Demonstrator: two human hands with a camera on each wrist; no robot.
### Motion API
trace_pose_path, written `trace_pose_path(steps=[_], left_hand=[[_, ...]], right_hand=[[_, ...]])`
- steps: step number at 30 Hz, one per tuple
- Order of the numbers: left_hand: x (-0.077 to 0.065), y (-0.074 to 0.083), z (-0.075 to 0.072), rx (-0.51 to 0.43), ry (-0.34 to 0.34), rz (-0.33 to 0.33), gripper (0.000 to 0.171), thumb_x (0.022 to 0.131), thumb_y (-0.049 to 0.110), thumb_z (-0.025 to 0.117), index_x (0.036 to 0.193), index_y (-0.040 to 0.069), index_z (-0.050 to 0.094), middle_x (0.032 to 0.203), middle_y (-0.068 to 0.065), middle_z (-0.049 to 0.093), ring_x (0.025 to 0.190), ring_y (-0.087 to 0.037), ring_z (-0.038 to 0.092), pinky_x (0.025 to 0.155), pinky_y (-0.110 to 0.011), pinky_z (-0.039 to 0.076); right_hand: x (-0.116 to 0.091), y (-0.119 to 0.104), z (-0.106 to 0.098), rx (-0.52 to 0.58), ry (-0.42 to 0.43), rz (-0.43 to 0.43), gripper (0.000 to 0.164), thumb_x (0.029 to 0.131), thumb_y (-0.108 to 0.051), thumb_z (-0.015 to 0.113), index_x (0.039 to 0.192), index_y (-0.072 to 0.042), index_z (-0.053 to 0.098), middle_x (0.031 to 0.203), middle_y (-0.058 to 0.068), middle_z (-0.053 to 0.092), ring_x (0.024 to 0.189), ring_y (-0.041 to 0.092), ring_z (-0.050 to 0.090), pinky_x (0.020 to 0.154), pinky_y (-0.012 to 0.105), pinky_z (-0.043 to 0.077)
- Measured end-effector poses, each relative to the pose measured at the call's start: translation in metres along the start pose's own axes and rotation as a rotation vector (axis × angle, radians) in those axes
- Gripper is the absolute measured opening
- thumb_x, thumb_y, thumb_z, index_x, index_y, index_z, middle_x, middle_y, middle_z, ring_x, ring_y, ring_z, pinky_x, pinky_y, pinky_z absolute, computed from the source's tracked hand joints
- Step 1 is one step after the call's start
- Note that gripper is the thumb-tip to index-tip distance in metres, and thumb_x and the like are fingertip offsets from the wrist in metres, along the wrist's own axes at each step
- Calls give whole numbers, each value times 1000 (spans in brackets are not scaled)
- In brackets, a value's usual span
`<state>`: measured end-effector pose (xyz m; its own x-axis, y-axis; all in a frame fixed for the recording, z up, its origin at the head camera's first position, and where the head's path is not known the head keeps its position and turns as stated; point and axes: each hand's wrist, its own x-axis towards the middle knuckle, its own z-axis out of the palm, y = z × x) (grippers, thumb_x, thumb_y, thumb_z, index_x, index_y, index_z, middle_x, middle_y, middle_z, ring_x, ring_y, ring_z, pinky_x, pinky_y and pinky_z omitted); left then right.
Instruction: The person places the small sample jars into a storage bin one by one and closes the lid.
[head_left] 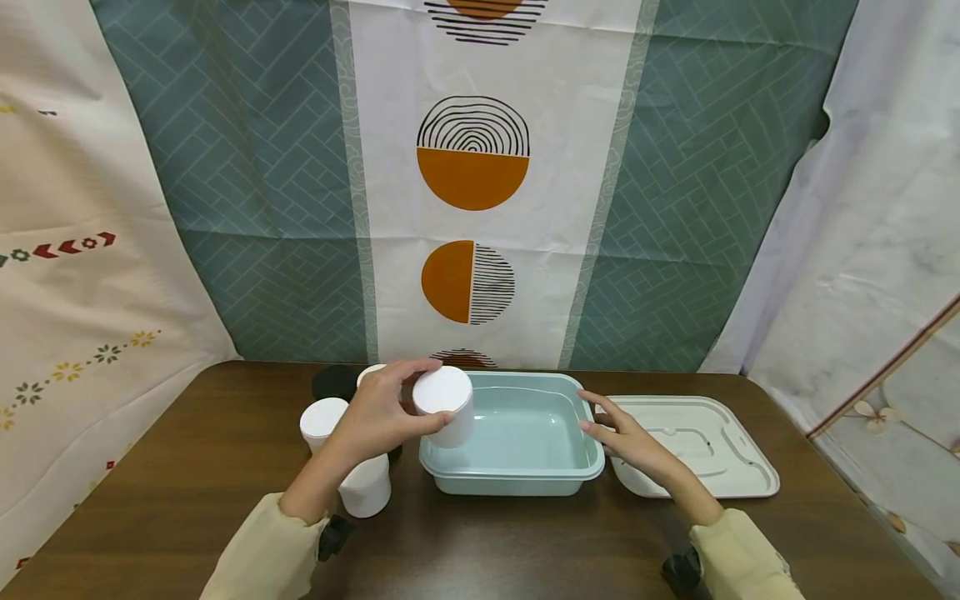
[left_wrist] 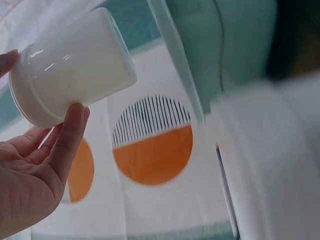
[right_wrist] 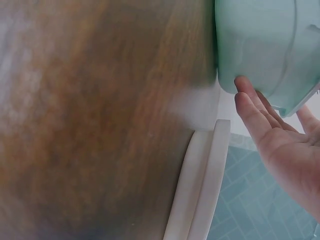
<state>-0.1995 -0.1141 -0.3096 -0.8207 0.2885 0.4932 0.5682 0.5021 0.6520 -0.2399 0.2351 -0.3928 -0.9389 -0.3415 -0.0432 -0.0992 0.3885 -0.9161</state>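
My left hand (head_left: 380, 414) grips a white lidded jar (head_left: 446, 404) between thumb and fingers, over the left end of a pale blue-green plastic tub (head_left: 517, 485). In the left wrist view the jar (left_wrist: 75, 70) is tilted, with smooth, slightly glossy sides. At the tub's right end is my right hand (head_left: 630, 437), its fingers extended by the rim. The right wrist view has those fingertips (right_wrist: 242, 85) against or very close to the tub's outer wall (right_wrist: 260, 50); actual contact is hard to tell. No objects show inside the tub.
Several more white jars stand left of the tub, one at the front (head_left: 365, 487) and one farther back (head_left: 321, 419), partly behind my left arm. A black round object (head_left: 333, 382) is behind them. A white tray-like lid (head_left: 738, 462) lies right of the tub on the brown table (head_left: 480, 550).
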Motion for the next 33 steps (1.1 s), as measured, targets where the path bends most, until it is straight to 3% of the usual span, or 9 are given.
trace_pose_path(steps=[6, 13, 18, 33], left_hand=[[11, 8, 27, -56, -49, 7, 55, 65, 16, 81, 115, 2, 60, 111, -9, 61, 87, -21, 57, 62, -28, 52], [20, 9, 58, -52, -125, -15, 55, 69, 21, 79, 116, 2, 59, 112, -7, 60, 91, -19, 55, 65, -22, 50], [25, 9, 77, -40, -196, -45, 58, 71, 25, 77, 120, 2, 56, 118, -8, 59, 99, -20, 55, 78, -30, 49], [34, 8, 122, 85, -360, -6, 60, 72, 26, 77, 121, -2, 56, 117, -12, 60, 106, -23, 55, 88, -35, 45]], right_hand=[[0, 1, -1, -7, 0, 7, 61, 92, -29, 53, 143, -13, 24, 137, 33, 28, 121, 43, 39, 82, 42, 49], [-1, 0, -2, 12, -1, 21, 60, 92, -29, 53, 143, -15, 25, 137, 31, 28, 120, 42, 40, 82, 41, 49], [-1, 1, -2, 16, 3, 26, 60, 92, -29, 53, 143, -15, 25, 138, 31, 27, 122, 43, 38, 83, 41, 49], [1, 3, -3, 29, -28, -8, 59, 93, -28, 51, 144, -15, 23, 140, 31, 26, 122, 42, 38, 84, 42, 48]])
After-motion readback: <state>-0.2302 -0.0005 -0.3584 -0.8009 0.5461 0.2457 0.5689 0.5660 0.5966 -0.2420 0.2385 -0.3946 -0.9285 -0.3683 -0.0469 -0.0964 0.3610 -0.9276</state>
